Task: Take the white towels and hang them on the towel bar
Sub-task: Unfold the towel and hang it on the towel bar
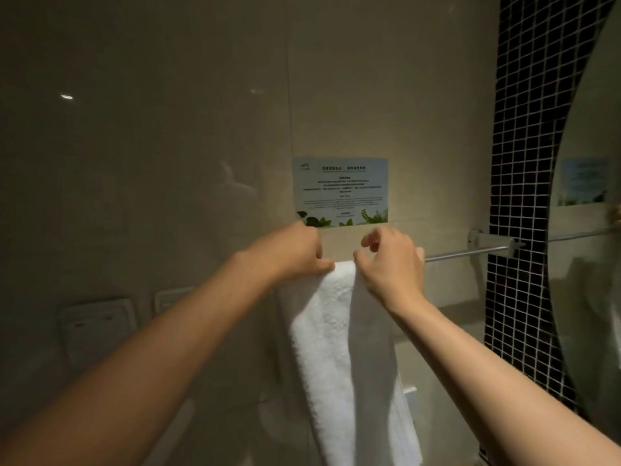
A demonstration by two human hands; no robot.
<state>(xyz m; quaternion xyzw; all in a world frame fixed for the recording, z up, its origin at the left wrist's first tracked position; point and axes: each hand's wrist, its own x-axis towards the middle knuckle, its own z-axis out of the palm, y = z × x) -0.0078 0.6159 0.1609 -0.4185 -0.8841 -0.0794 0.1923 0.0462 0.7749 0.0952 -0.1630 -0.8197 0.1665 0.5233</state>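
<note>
A white towel (339,338) hangs down in a long fold from the chrome towel bar (467,253) on the beige wall. My left hand (295,252) grips the towel's top edge at the bar on the left side. My right hand (391,260) pinches the top edge on the right side, thumb and forefinger closed on the cloth, other fingers raised. The bar's left part is hidden behind my hands and the towel. Its right bracket (492,242) shows by the mosaic strip.
A printed notice (340,191) with green leaves is stuck on the wall just above the bar. A black mosaic tile strip (524,183) and a round mirror (591,210) stand at the right. Wall switch plates (100,324) sit at lower left.
</note>
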